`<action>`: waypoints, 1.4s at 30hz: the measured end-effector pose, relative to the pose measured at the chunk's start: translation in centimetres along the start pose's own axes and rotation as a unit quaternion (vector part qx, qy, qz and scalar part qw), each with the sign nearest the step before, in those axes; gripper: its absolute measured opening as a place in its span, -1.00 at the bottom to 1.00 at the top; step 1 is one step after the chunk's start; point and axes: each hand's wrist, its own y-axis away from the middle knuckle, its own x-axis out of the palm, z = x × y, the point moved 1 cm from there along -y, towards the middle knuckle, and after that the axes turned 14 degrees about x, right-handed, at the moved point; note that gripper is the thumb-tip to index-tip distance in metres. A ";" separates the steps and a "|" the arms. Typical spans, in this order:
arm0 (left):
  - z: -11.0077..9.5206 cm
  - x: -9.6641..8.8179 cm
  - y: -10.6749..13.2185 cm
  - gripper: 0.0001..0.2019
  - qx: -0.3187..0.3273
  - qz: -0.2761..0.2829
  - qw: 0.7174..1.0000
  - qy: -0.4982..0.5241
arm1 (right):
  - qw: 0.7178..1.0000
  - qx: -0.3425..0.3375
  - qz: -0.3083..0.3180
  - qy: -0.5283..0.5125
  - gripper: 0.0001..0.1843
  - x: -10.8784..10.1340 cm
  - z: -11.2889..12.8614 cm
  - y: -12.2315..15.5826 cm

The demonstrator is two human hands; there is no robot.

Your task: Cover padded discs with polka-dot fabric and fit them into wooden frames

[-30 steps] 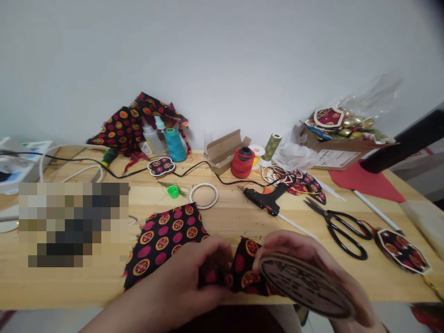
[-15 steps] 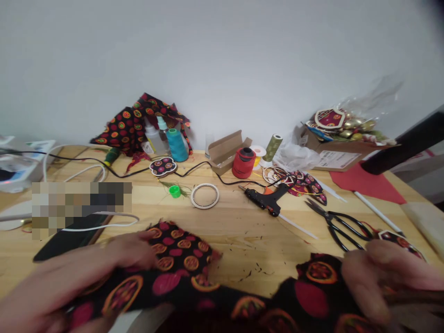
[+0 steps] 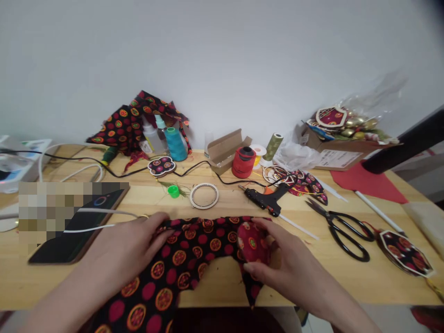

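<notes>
A black cloth with red dots and orange-ringed motifs (image 3: 187,249) spreads over the table's front part, with one end hanging toward me over the edge. Its upper left edge is pinched in my left hand (image 3: 142,240). My right hand (image 3: 284,263) grips a dark red rounded piece with a small patterned motif (image 3: 254,244) between thumb and fingers, held against the cloth's right end. Below that hand a pointed strip of the cloth dangles. Part of the red piece is hidden by my fingers.
Black-handled scissors (image 3: 342,229) and a glue gun (image 3: 265,199) lie to the right. A tape roll (image 3: 192,203) and green cap (image 3: 173,191) sit ahead. Thread cones, including a teal one (image 3: 176,144), stand near the wall. A phone (image 3: 86,231) lies left, a patterned ornament (image 3: 405,252) right.
My hands have moved forward and closer together, laying the cloth lower on the table. The dark red piece now shows in my right hand. The ornament at right is more exposed.
</notes>
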 end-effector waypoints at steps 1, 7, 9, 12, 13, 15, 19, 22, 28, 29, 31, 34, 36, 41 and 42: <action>-0.2 0.3 -0.3 -0.64 0.004 0.033 0.999 -0.043 | 1.000 -0.005 -0.013 0.022 -0.31 0.2 -0.2 -0.2; -2.5 1.1 0.5 -0.62 0.090 -0.132 0.979 -0.123 | 0.984 -0.036 -0.154 0.080 -0.37 -1.4 -1.6 0.4; -4.2 1.5 0.8 -0.68 0.150 -0.221 0.957 -0.110 | 0.978 -0.041 -0.188 0.079 -0.38 -1.8 -1.6 0.7; -6.7 2.8 0.3 -0.72 0.240 -0.243 0.936 -0.088 | 0.991 -0.041 -0.119 0.053 -0.33 -1.6 -0.9 1.2; -7.3 3.3 -0.1 -0.69 0.269 -0.210 0.938 -0.065 | 0.995 -0.044 -0.076 0.043 -0.31 -1.3 -0.5 1.4; -7.9 4.4 -1.0 -0.63 0.295 -0.149 0.943 -0.039 | 0.998 -0.060 0.004 0.030 -0.26 -0.7 0.2 1.6; -7.7 5.6 -1.8 -0.67 0.295 -0.101 0.949 -0.049 | 0.991 -0.087 0.088 0.050 -0.26 0.3 0.9 1.6; -7.3 5.4 -1.1 -0.76 0.280 -0.068 0.957 -0.035 | 0.984 -0.087 0.134 0.078 -0.25 0.0 0.8 1.7; -6.8 4.6 -0.2 -0.91 0.257 -0.034 0.966 0.013 | 0.985 -0.069 0.143 0.066 -0.19 -1.2 0.1 1.9; -6.6 4.5 -0.3 -0.89 0.251 -0.035 0.967 0.011 | 0.987 -0.075 0.130 0.060 -0.17 -1.1 0.1 1.8; -6.2 4.6 -0.6 -0.74 0.243 -0.032 0.970 0.003 | 0.988 -0.096 0.110 0.053 -0.18 -0.7 0.2 1.3; -5.2 4.6 -1.0 -0.46 0.226 -0.017 0.974 -0.016 | 0.988 -0.109 0.094 0.064 -0.19 0.1 0.0 0.7; -4.6 4.7 -1.1 -0.36 0.203 -0.012 0.978 -0.035 | 0.988 -0.102 0.092 0.067 -0.18 0.3 -0.2 0.5; -5.2 5.2 -1.0 -0.58 0.227 -0.065 0.971 -0.031 | 0.993 -0.102 0.012 0.049 -0.31 0.4 -0.4 0.0; -5.6 5.4 -0.9 -0.57 0.241 -0.063 0.968 -0.023 | 0.993 -0.109 -0.003 0.052 -0.31 0.5 -0.3 -0.1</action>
